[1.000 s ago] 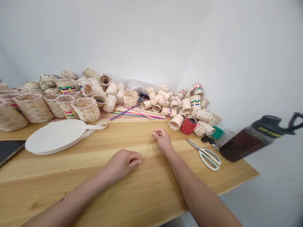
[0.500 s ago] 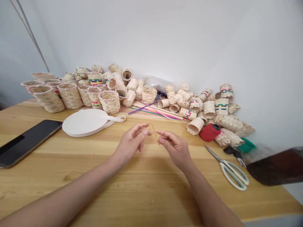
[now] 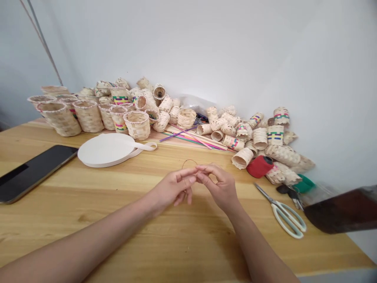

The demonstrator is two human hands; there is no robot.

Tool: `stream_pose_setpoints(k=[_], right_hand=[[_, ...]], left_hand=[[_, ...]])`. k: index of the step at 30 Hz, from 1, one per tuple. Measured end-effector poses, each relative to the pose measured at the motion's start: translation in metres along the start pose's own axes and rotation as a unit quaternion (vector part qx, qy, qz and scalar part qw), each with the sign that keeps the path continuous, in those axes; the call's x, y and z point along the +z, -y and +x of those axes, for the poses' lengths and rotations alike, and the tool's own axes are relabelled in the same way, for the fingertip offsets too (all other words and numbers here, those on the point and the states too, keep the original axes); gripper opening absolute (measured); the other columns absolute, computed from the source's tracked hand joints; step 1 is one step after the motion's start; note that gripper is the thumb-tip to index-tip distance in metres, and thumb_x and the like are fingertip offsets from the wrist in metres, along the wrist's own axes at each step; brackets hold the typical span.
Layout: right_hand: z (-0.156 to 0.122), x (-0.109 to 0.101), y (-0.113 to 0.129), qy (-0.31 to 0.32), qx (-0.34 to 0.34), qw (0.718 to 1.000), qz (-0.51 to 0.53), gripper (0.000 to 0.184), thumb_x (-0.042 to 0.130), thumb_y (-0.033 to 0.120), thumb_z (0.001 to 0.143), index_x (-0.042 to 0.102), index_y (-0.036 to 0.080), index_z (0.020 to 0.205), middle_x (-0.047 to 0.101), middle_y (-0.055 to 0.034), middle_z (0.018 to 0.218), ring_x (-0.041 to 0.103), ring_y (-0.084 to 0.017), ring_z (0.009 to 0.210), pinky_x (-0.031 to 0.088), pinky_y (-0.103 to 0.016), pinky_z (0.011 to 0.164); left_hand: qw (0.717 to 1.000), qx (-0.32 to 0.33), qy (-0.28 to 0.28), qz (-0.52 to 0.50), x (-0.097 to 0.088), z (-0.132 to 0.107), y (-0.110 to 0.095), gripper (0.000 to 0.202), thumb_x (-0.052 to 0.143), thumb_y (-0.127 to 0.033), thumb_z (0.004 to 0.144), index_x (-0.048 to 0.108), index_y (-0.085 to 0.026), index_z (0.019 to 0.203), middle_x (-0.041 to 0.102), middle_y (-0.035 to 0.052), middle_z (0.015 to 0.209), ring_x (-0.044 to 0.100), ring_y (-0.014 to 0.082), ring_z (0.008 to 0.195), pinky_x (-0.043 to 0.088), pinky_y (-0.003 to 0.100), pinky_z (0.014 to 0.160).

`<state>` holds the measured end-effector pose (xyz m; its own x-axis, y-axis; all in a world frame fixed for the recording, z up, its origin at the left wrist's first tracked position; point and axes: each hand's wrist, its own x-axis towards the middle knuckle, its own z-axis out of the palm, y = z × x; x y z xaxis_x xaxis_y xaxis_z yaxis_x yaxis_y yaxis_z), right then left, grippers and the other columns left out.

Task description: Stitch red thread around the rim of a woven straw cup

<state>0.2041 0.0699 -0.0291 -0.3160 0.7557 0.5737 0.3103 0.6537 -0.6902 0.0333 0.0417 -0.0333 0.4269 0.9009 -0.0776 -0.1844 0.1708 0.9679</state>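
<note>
Over the middle of the wooden table, my left hand (image 3: 173,188) and my right hand (image 3: 218,186) meet fingertip to fingertip. Both are closed in a pinch on a thin red thread (image 3: 189,160), whose small loop arcs up above the left fingers. The rest of the thread is hidden between the fingertips. Nearest to my right hand lie open-ended woven tubes and a spool of red thread (image 3: 259,166). Scissors (image 3: 283,212) with pale green handles rest to the right, their blades pointing away.
A roll of white tape (image 3: 106,151) and a phone (image 3: 38,171) lie on the left. Woven baskets (image 3: 137,125) stand behind them. Coloured strips (image 3: 194,137) and piled woven tubes (image 3: 242,157) line the wall. A dark brown object (image 3: 341,210) sits at the right edge.
My hands were slightly apart with the thread stretched in an angle between them. Now their fingertips touch, and only a small curved loop of thread shows.
</note>
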Motion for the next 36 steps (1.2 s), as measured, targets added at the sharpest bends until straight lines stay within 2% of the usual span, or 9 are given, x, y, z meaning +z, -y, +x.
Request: stream_pose_setpoints(k=[3,6,10,14,17,21,30,33,36], right_hand=[[0.001,0.0,0.0,0.002,-0.014,1.0,-0.01,0.017,0.064,0.025,0.084,0.072,0.03,0.098,0.07,-0.0018,0.082,0.063,-0.018,0.073,0.049,-0.03,0.068],[0.002,0.0,0.001,0.009,-0.029,0.999,-0.011,0.02,0.063,0.022,0.084,0.071,0.03,0.1,0.07,-0.0011,0.079,0.063,-0.019,0.074,0.049,-0.031,0.071],[0.002,0.002,0.001,0.014,-0.012,1.0,0.013,0.021,0.063,0.023,0.083,0.072,0.029,0.102,0.069,-0.0012,0.077,0.063,-0.019,0.076,0.048,-0.031,0.073],[0.002,0.004,-0.001,0.045,0.084,0.991,0.088,0.021,0.061,0.027,0.083,0.071,0.026,0.102,0.068,-0.0006,0.08,0.062,-0.017,0.075,0.048,-0.029,0.071],[0.003,0.005,-0.002,0.081,0.133,0.978,0.135,0.015,0.059,0.031,0.083,0.07,0.023,0.088,0.066,0.0,0.076,0.06,-0.016,0.072,0.047,-0.027,0.068],[0.004,0.005,-0.003,0.093,0.136,0.976,0.14,0.02,0.058,0.036,0.084,0.063,0.02,0.074,0.06,0.0005,0.071,0.055,-0.014,0.068,0.044,-0.025,0.065],[0.003,0.012,0.002,0.081,0.138,0.978,0.135,0.028,0.056,0.035,0.084,0.048,0.019,0.062,0.046,0.0043,0.06,0.041,-0.01,0.056,0.035,-0.022,0.055],[0.003,0.013,0.0,0.06,0.131,0.98,0.138,0.024,0.06,0.032,0.081,0.052,0.019,0.062,0.05,0.0029,0.066,0.046,-0.011,0.062,0.037,-0.023,0.058],[0.002,0.013,-0.002,0.046,0.138,0.977,0.157,0.012,0.064,0.03,0.078,0.063,0.02,0.073,0.061,0.0002,0.073,0.055,-0.014,0.069,0.043,-0.024,0.064]], left_hand=[[0.999,-0.008,-0.016,-0.047,0.005,-0.002,0.005,0.031,0.062,-0.043,0.081,0.065,-0.015,0.093,0.063,0.0019,0.073,0.046,0.0037,0.041,0.021,0.017,0.033],[0.996,-0.046,-0.05,-0.063,0.002,-0.001,0.005,0.031,0.066,-0.044,0.077,0.062,-0.013,0.072,0.056,-0.0012,0.062,0.043,0.0033,0.041,0.02,0.017,0.034],[0.994,-0.061,-0.068,-0.05,0.001,-0.001,0.001,0.032,0.068,-0.043,0.074,0.058,-0.014,0.066,0.047,-0.0058,0.049,0.034,0.0032,0.037,0.019,0.018,0.036],[0.995,-0.052,-0.079,-0.017,0.002,-0.001,-0.001,0.031,0.07,-0.041,0.071,0.059,-0.014,0.062,0.046,-0.0059,0.046,0.032,0.0038,0.037,0.018,0.02,0.038],[0.996,-0.041,-0.084,0.0,0.002,-0.001,-0.001,0.029,0.07,-0.04,0.069,0.06,-0.014,0.061,0.048,-0.0046,0.047,0.034,0.0046,0.039,0.019,0.021,0.04],[0.996,-0.033,-0.083,0.016,0.003,-0.002,-0.001,0.026,0.069,-0.039,0.068,0.063,-0.014,0.064,0.047,-0.0049,0.047,0.034,0.0054,0.04,0.02,0.021,0.041],[0.997,-0.012,-0.068,0.032,0.001,-0.001,-0.001,0.023,0.065,-0.033,0.07,0.059,-0.014,0.06,0.045,-0.006,0.045,0.033,0.006,0.042,0.022,0.02,0.042],[0.997,-0.016,-0.064,0.038,0.0,-0.001,0.001,0.021,0.065,-0.032,0.07,0.06,-0.014,0.06,0.045,-0.006,0.045,0.034,0.0059,0.042,0.021,0.02,0.042],[0.997,-0.014,-0.069,0.035,0.001,0.0,0.003,0.021,0.065,-0.031,0.07,0.06,-0.014,0.06,0.044,-0.0063,0.044,0.033,0.0057,0.041,0.021,0.02,0.042]])
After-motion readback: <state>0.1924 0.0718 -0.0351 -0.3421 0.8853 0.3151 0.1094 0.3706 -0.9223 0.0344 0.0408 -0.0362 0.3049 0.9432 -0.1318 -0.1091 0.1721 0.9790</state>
